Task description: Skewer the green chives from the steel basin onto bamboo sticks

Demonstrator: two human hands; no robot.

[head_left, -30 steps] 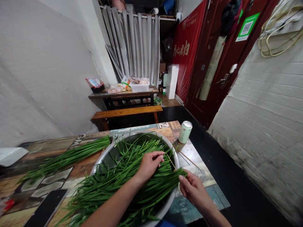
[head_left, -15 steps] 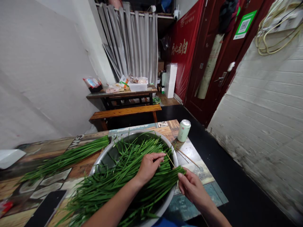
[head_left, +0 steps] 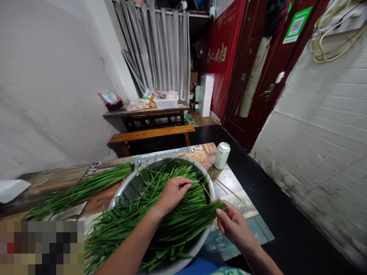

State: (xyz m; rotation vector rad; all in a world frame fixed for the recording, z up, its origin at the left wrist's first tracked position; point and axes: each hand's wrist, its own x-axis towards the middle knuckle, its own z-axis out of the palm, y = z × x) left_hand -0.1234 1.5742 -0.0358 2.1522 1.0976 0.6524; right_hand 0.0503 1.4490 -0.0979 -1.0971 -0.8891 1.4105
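One bunch of green stalks in the right hand

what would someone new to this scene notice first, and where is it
Probably the mass of green stalks heaped in the big metal basin, front and centre on the table, with the left hand over them and the right hand holding some by their ends at the right. Next, the red banner with pale characters at the back, left of the dark red door.
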